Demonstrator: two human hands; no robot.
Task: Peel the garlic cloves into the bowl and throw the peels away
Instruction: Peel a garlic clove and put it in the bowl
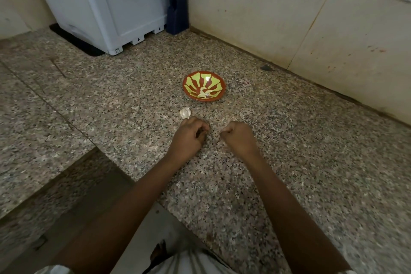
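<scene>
A small red bowl (204,86) with a yellow-green pattern sits on the speckled granite counter (289,151); pale peeled pieces lie near its front inside. A whitish piece of garlic (185,113) lies on the counter just in front of the bowl. My left hand (190,138) is right below that garlic, fingers curled inward, and what it holds is hidden. My right hand (239,138) is a fist beside it, a short gap between the two hands. Nothing shows between its fingers.
A white appliance (106,6) stands at the back left on a dark mat. A dark knife block (178,11) stands next to it against the tiled wall (266,18). The counter's edge (142,187) steps down at lower left.
</scene>
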